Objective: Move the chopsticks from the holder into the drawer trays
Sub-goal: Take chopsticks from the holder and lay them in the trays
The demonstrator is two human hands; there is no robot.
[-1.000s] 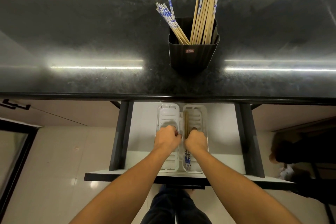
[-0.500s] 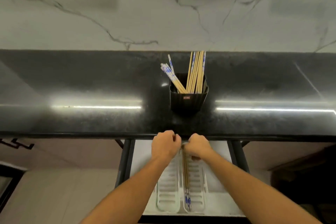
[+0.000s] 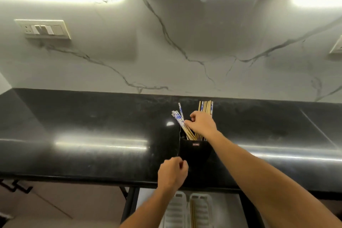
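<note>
Pinching with the thumb and the first fingers, the right hand (image 3: pixel 202 124) reaches over the black holder (image 3: pixel 194 151) and closes on the leaning bundle of chopsticks (image 3: pixel 180 120) with blue and white ends. The fingertips touch these sticks just under their patterned part, but I cannot tell if one pair is already separated from the others. This high grip makes sense, I think, because the lower ends are deep in the holder and the sticks must come out along their length.

A second bundle of plain wooden chopsticks (image 3: pixel 205 106) stands more upright in the back of the same holder, partly hidden by the hand. The holder stands on the dark countertop (image 3: pixel 92 126), near its front edge.

The left hand (image 3: pixel 173 173) is loosely curled and holds nothing that I can see; it hovers low over the front edge of the counter, just beside the holder (maybe ready to steady it or to receive the sticks).

Below, the drawer (image 3: pixel 146 196) is open and two white trays (image 3: pixel 176 213) lie side by side in it. The right tray already holds some wooden sticks (image 3: pixel 193 214), the left one looks empty. Most of the task is still to do.
</note>
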